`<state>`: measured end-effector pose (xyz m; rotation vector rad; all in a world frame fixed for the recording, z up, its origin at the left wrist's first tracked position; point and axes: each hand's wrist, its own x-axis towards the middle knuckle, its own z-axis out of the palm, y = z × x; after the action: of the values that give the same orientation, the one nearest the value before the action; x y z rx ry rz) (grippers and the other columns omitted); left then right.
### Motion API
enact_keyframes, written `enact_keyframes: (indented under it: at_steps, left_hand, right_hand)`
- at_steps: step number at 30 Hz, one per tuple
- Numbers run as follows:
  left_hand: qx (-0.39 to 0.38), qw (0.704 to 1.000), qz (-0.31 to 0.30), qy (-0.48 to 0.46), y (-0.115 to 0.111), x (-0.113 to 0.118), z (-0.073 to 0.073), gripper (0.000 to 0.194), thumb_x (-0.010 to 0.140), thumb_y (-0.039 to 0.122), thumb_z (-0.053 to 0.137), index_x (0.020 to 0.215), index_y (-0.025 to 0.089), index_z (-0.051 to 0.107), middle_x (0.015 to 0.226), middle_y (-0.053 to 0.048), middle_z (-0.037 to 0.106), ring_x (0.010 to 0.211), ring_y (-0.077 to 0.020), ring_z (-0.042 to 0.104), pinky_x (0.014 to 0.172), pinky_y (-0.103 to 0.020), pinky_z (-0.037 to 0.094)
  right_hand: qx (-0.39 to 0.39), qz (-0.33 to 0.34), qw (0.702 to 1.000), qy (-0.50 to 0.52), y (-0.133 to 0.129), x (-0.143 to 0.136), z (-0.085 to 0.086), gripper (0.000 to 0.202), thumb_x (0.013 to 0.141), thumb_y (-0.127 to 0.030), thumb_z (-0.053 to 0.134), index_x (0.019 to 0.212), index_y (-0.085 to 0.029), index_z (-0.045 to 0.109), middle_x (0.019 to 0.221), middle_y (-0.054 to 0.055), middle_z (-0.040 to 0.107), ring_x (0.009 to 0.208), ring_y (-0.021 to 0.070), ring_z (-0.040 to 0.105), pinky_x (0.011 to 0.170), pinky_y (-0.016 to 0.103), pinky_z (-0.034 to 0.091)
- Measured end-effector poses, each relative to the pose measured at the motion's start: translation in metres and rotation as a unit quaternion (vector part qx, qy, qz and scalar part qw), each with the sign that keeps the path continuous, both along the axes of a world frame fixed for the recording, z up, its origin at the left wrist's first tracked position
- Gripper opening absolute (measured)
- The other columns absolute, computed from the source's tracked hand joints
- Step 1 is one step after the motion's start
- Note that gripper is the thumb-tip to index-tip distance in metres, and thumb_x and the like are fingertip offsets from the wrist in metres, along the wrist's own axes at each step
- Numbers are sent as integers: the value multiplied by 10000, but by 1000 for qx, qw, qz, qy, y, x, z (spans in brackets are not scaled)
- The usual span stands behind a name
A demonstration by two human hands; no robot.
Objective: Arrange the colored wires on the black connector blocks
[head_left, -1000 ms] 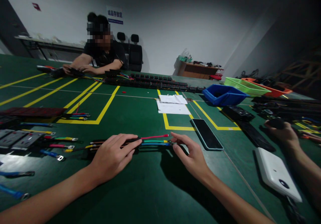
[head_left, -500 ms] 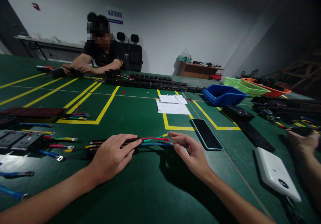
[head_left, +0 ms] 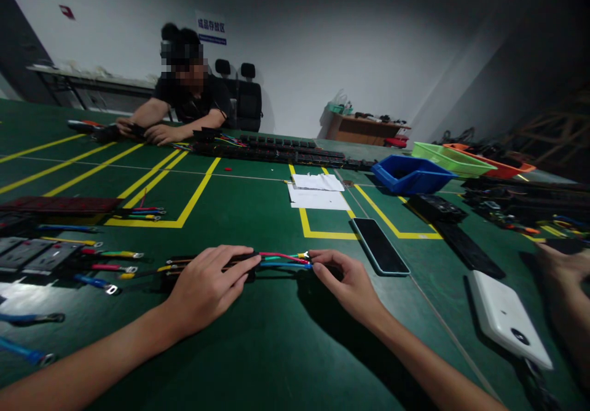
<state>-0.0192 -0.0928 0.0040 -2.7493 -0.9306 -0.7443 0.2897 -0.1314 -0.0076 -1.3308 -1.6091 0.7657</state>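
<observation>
My left hand (head_left: 208, 283) lies over a dark strip-shaped housing (head_left: 173, 265) on the green table, its fingers closed across the housing's right end. Most of that part is hidden beneath the palm. Out of it, toward the right, run a red wire (head_left: 279, 255), a green wire (head_left: 276, 258) and a blue wire (head_left: 281, 266). At their tips my right hand (head_left: 348, 279) has thumb and index finger pinched on the wire ends; the red and blue tips meet the fingertips. A yellow-sleeved ring terminal (head_left: 303, 255) on the green wire touches or nearly touches the index finger.
Left lie socket strips (head_left: 50, 256) with ring-ended wires. A phone (head_left: 380, 246), white power bank (head_left: 509, 319) and black bar (head_left: 472, 248) lie right. Beyond are paper sheets (head_left: 318, 199) and a blue bin (head_left: 412, 174). A co-worker (head_left: 193, 101) sits opposite; another person's hand (head_left: 565, 263) is at right.
My right hand has closed from loosely parted fingers to a pinch at the wire tips. The red wire now bends downward toward the blue one. My left hand stays put.
</observation>
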Motion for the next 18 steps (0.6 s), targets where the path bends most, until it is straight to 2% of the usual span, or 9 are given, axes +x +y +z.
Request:
enact_keyframes:
  at_steps: [4, 10, 18]
  left_hand:
    - [-2, 1000, -1, 0, 0, 0, 1, 438, 978, 169, 536, 1406, 247, 591, 1310, -93, 649, 1101, -251, 639, 876, -425, 540]
    - [-3, 1000, -3, -3, 0, 1, 1, 426, 983, 177, 534, 1397, 251, 599, 1307, -94, 651, 1104, -248, 639, 876, -422, 542]
    - [1, 1000, -3, -2, 1, 0, 0, 423, 978, 180, 535, 1386, 259, 610, 1305, -87, 656, 1105, -250, 643, 888, -424, 539]
  right_hand:
    - [12, 9, 999, -39, 0, 0, 2, 173, 905, -366, 678, 938, -201, 718, 1073, 88, 756, 1012, 247, 705, 908, 399, 535]
    - [-41, -6, 999, -34, -1, 0, 2, 247, 912, -437, 675, 922, -192, 699, 838, 40, 720, 742, 188, 666, 663, 304, 491]
    - [-43, 7, 999, 28, 1, -3, -1, 281, 922, -462, 673, 996, -192, 648, 844, 44, 734, 783, 198, 686, 707, 311, 505]
